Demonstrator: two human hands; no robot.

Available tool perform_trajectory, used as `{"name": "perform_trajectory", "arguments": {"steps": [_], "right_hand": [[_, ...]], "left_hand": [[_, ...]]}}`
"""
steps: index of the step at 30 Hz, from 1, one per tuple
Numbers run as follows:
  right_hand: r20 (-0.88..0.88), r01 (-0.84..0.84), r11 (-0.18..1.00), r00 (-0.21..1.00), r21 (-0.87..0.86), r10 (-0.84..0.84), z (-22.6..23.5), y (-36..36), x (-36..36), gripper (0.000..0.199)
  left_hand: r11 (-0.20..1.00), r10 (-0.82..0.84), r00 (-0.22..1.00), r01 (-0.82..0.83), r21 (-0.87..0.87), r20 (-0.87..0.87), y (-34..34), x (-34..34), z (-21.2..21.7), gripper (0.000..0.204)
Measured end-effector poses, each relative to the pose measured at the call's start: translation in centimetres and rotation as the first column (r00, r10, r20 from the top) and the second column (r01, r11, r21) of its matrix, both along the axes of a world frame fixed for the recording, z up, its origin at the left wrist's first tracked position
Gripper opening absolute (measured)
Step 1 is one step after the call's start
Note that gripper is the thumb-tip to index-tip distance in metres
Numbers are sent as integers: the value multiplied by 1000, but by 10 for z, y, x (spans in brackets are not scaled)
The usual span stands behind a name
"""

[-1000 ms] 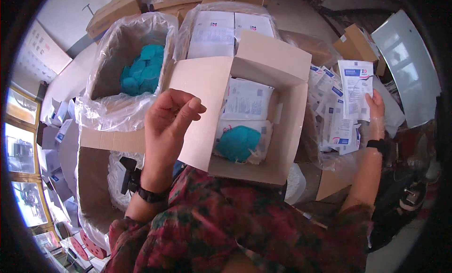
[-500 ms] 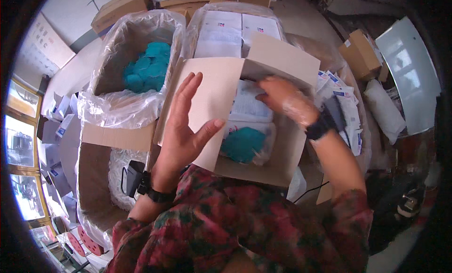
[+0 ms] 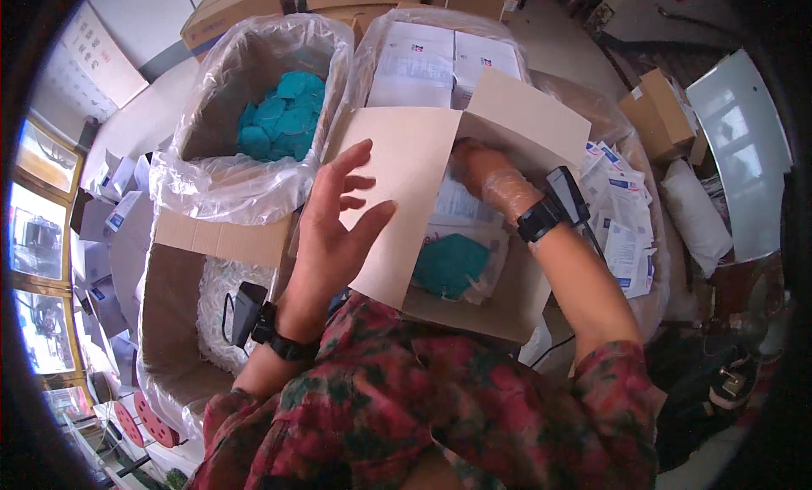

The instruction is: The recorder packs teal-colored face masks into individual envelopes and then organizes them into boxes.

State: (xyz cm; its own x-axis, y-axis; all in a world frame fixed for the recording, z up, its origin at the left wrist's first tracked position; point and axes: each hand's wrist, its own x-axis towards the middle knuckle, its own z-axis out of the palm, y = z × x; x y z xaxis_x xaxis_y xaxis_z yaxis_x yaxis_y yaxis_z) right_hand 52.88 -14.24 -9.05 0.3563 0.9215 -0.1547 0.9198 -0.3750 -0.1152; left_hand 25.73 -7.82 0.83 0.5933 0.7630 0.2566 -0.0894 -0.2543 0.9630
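Note:
A small open cardboard box (image 3: 499, 317) sits in front of me. My left hand (image 3: 334, 224) lies flat against its raised left flap (image 3: 406, 177), fingers spread, holding nothing. My right hand (image 3: 495, 179), in a clear plastic glove, reaches down into the box onto white paper packets (image 3: 461, 209). The flap hides its fingertips, so I cannot tell if it grips a packet. A teal item in a clear bag (image 3: 452, 266) lies at the near side of the box. Both wrists wear black bands with small devices.
A plastic-lined carton of teal items (image 3: 279, 122) stands at the back left, and a lined carton of white boxes (image 3: 440, 54) behind the small box. Loose white packets (image 3: 622, 215) pile at the right. Another lined carton (image 3: 169, 312) sits at the lower left.
My right hand carried a white packet from the pile at the right into the box and now reaches deeper inside. My left hand shifted from pinching the flap to lying open against it.

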Motion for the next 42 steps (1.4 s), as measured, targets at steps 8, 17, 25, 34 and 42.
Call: {"name": "perform_trajectory", "arguments": {"steps": [8,17,25,34,42], "right_hand": [[-113,3,980,993,199,20,22,-13,-9,19],[-239,112,955,970,275,-46,34,-28,-12,20],[101,-163,913,986,373,135,84,-48,-30,11],[65,-132,812,991,569,115,158,-76,-77,8],[-175,90,737,984,670,39,146,-86,-78,18]], "left_hand": [[959,-192,967,221,180,-165,5,-4,-4,38],[942,-226,957,262,211,-182,-15,7,2,55],[865,-126,970,211,456,-210,-11,15,0,72],[589,-228,946,321,742,-229,8,68,31,24],[520,-318,906,413,748,-280,10,83,30,11]]}}
